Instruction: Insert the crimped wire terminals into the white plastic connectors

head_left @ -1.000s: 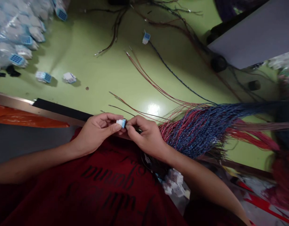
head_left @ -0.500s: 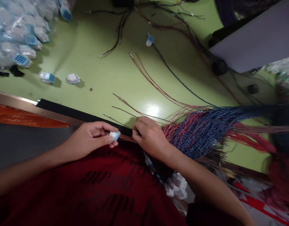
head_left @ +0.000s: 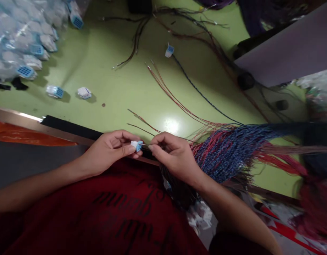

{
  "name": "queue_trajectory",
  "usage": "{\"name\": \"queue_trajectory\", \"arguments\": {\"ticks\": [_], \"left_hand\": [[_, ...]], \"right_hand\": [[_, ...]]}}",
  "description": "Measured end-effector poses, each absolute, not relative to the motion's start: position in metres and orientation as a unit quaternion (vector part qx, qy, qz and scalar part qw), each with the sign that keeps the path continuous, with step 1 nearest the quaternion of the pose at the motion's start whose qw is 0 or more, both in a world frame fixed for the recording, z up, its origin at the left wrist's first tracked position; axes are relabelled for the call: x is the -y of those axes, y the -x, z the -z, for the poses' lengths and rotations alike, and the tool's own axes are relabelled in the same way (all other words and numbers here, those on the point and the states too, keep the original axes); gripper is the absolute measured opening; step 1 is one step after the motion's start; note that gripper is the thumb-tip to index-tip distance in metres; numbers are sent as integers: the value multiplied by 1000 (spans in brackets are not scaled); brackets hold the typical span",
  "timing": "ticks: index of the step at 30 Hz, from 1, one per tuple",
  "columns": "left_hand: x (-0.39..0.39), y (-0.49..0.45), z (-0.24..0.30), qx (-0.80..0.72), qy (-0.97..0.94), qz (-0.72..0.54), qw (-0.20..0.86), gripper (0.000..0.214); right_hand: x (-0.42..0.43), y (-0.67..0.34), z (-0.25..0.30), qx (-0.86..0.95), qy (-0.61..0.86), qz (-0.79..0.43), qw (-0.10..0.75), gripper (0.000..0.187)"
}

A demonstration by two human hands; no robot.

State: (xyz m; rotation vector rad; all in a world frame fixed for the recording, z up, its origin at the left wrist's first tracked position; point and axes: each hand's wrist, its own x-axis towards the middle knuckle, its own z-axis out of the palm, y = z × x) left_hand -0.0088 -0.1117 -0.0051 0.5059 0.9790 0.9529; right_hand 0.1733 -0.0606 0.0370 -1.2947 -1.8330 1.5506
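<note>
A small white and blue connector housing [head_left: 137,145] is pinched in my left hand [head_left: 114,150], its blue face turned right. My right hand [head_left: 175,154] grips a thin wire [head_left: 144,144] between thumb and fingers, with the wire's metal tip at the blue face. Whether the tip is inside a hole is too small to tell. Beyond my right hand, a thin dark wire [head_left: 139,128] and some red wires [head_left: 142,118] lie on the green table. A big bundle of blue and red twisted wires [head_left: 227,152] spreads to the right of that hand.
Bagged connector housings [head_left: 22,39] fill the table's upper left. Two loose housings [head_left: 84,92] lie nearer. Another housing [head_left: 169,51] sits on a blue twisted wire [head_left: 200,90]. Dark cables [head_left: 211,39] run across the back, beside a grey panel [head_left: 283,42]. A black strip [head_left: 70,127] covers the front edge.
My right hand has lifted a wire from the table edge and brought its tip to the connector housing. My left hand has moved slightly right and up with the housing.
</note>
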Motion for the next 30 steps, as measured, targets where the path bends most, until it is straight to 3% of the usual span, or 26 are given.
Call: {"name": "queue_trajectory", "arguments": {"ticks": [12,30], "left_hand": [[109,11,9,-444,-213,-425,760,14],[113,9,12,-453,-238,-443,736,18]], "right_hand": [[58,-182,-23,699,495,-477,198,8],[63,-180,-23,650,491,-555,166,14]]}}
